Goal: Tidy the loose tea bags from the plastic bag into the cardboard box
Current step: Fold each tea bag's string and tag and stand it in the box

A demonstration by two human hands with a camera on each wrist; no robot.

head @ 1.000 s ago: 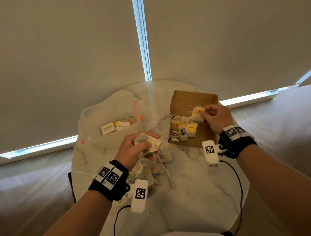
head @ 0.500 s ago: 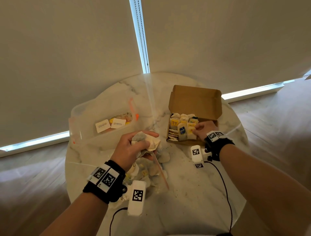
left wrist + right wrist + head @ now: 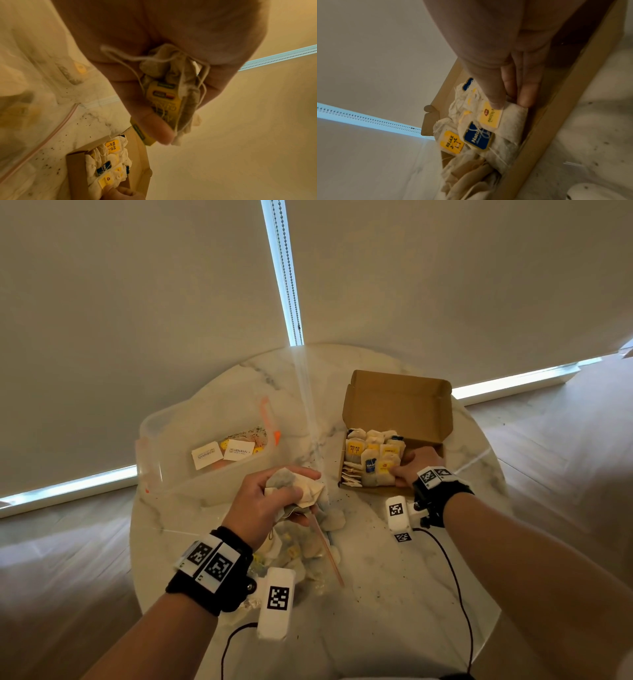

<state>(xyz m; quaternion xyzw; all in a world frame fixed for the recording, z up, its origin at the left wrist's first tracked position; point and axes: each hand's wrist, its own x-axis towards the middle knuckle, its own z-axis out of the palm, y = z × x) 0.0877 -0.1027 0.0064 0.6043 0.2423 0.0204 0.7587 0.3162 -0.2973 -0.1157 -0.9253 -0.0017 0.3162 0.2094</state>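
Observation:
The open cardboard box [image 3: 397, 402] stands at the table's right with rows of tea bags [image 3: 371, 457] in it. My right hand [image 3: 409, 470] reaches into its near right corner. There thumb and fingers [image 3: 526, 97] pinch a tea bag with a yellow tag [image 3: 491, 116] that stands beside a blue-tagged one [image 3: 478, 136]. My left hand [image 3: 274, 501] is raised over the table's middle and grips a crumpled bundle of tea bags [image 3: 164, 94] with their strings. Under it lies the clear plastic bag [image 3: 301, 553] with several loose tea bags inside.
A clear plastic tub [image 3: 161, 440] with two white cards [image 3: 222, 453] stands at the table's left. The round marble table [image 3: 394, 594] is speckled with tea crumbs. A pink zip strip [image 3: 327, 553] runs along the bag's mouth. Roller blinds hang right behind the table.
My right hand came down from above the box with its tea bag and now holds it low in the box's front row. The left hand kept still with its bundle.

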